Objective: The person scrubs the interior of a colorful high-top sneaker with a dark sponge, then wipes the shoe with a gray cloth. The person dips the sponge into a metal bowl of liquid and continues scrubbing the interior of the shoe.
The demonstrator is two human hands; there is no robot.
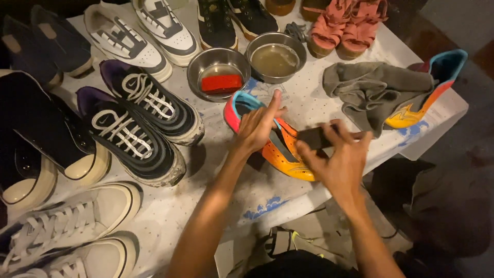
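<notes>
Left hand (256, 128) clamps orange shoe (285, 154) at its collar, forefinger raised; right hand (337, 154) fingers curl tight around dark brush (315, 137) against shoe's side.

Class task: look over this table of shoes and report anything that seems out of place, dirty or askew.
The two black striped sneakers have grimy, scuffed soles. The orange shoe's partner lies apart, half under a crumpled grey cloth, while the left hand steadies the orange shoe.

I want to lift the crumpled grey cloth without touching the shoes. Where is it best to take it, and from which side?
Probably pinch the crumpled grey cloth at its raised left fold, coming from above. That end lies on the bare white table cover, while the right end rests against the orange and blue shoe.
</notes>
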